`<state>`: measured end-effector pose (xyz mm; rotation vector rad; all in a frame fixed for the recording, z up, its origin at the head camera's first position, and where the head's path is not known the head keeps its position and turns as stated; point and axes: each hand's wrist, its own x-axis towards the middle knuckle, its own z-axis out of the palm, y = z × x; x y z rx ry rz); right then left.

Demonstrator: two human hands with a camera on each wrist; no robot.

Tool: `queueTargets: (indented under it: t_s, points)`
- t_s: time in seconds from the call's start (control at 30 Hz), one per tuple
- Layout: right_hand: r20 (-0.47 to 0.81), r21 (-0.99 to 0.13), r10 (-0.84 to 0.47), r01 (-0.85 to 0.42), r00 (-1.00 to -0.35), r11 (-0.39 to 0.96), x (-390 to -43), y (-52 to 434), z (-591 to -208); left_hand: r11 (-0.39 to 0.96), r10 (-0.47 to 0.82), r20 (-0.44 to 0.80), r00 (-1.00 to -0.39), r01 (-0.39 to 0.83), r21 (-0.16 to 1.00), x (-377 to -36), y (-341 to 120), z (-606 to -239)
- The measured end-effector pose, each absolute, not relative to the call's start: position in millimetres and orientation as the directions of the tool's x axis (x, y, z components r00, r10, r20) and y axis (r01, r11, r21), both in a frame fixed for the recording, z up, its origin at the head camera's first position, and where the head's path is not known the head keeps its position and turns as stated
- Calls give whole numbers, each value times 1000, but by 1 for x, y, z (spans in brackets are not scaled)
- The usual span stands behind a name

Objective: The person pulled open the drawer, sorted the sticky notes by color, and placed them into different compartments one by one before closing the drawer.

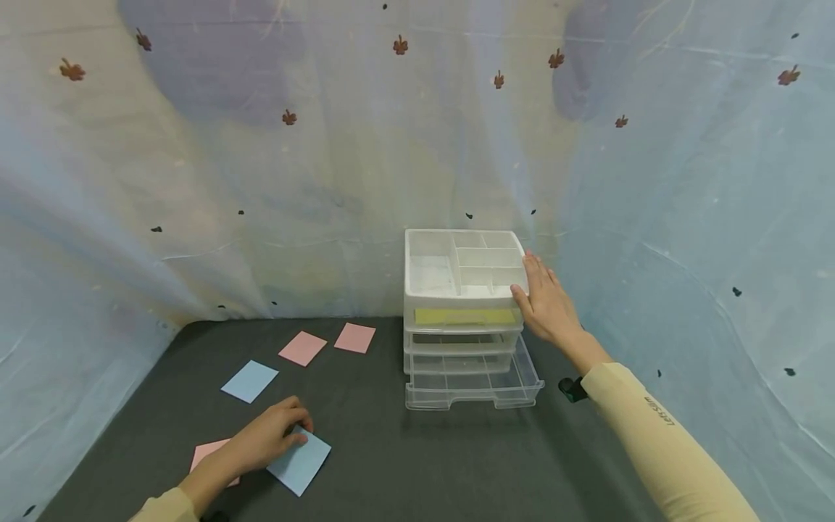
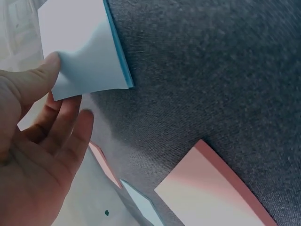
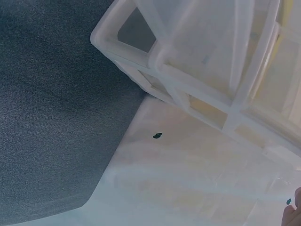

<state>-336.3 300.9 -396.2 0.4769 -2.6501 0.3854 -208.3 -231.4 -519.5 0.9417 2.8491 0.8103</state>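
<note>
My left hand (image 1: pixel 295 429) is low at the front left of the dark mat and pinches the near edge of a light blue note pad (image 1: pixel 301 460). In the left wrist view the thumb lies on top of the blue pad (image 2: pixel 82 47) and the fingers (image 2: pixel 77 129) curl under its lifted edge. My right hand (image 1: pixel 538 291) rests with straight fingers against the right side of a clear plastic drawer unit (image 1: pixel 462 319), the thumb at its front top corner. The top drawer holds yellow paper (image 1: pixel 464 316). The bottom drawer (image 1: pixel 472 383) is pulled out.
A pink pad (image 1: pixel 207 454) lies by my left wrist, seen close as the pink pad (image 2: pixel 211 193). Another blue pad (image 1: pixel 249 381) and two pink pads (image 1: pixel 303 348) (image 1: pixel 355 338) lie further back. Pale cloth (image 1: pixel 196 181) closes in the mat (image 1: pixel 391 464) on all sides.
</note>
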Motion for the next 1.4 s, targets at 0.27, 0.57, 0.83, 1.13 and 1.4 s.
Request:
queueTargets:
  t_s: [0.27,0.57,0.83,1.13,1.4]
  points:
    - [432,-205,-266,-381,-862,902,-335,299,-396,633,563,155,-812,544,551,-208,-235,-515]
    - [423,-203,-262,-372,-868,906,-333,296,-395,591,531,250,-809,566,575,-203,-229,-501]
    - [425,-210,-264,-377,-866,902,-332,296,-394,621,438,321,-840,540,568,-202,-217,-492]
    - [423,-211,-264,-378,-867,902,-334,297,-395,621,349,478,-806,581,527,-209,-200,-479]
    - [423,-226,-257,-376,-869,899,-335,299,-396,635,303,570,-764,608,478,-220,-181,-459]
